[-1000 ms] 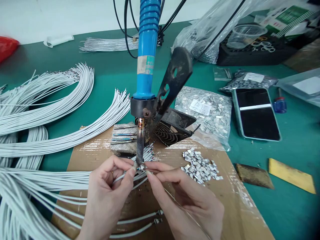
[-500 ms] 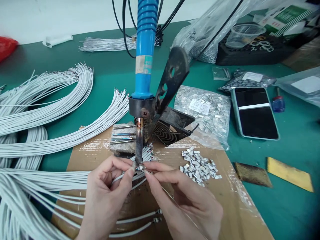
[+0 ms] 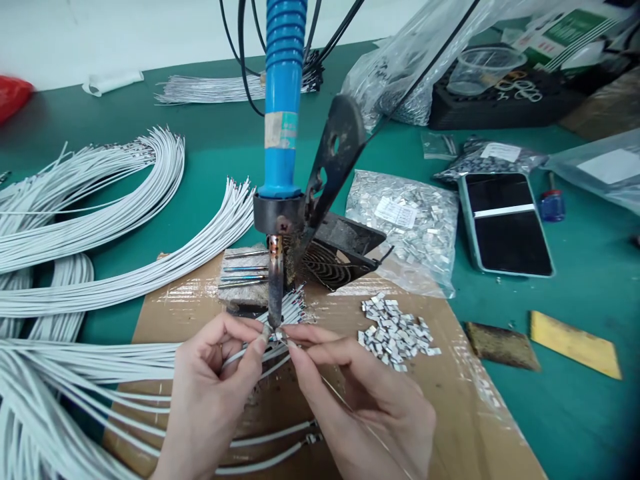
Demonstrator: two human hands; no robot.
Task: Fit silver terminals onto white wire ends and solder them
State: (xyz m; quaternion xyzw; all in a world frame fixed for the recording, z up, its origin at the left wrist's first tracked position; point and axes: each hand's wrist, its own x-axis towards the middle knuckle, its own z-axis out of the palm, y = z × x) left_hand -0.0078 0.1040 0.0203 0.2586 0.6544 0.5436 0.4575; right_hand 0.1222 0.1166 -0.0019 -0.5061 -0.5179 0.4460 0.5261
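Note:
Under the tip of an upright soldering iron [image 3: 283, 153] with a blue handle, both my hands meet with pinched fingers. My left hand [image 3: 213, 380] grips a white cable [image 3: 231, 360] close to its end. A small silvery-white connector [image 3: 278, 336] sits between my fingertips, right by the iron's tip. In my right hand [image 3: 365, 393], thumb and index finger pinch a thin solder wire [image 3: 336, 395], which trails down across the palm. Fingers partly hide the joint at the tip. Below my hands lie two white cables with connectors [image 3: 313, 438] on their ends.
The iron is clamped in a black metal stand [image 3: 335, 160], with a small fan [image 3: 330, 257] behind. Loose connectors [image 3: 397, 333] lie on the cardboard [image 3: 450, 393]. Cable bundles [image 3: 125, 283] fill the left. At right are a bagged batch of connectors [image 3: 400, 230], a phone [image 3: 507, 223] and sponges [image 3: 575, 343].
The whole view has shifted slightly, so things appear a little further left. Both hands keep their pinch at the iron's tip, with hardly any other movement.

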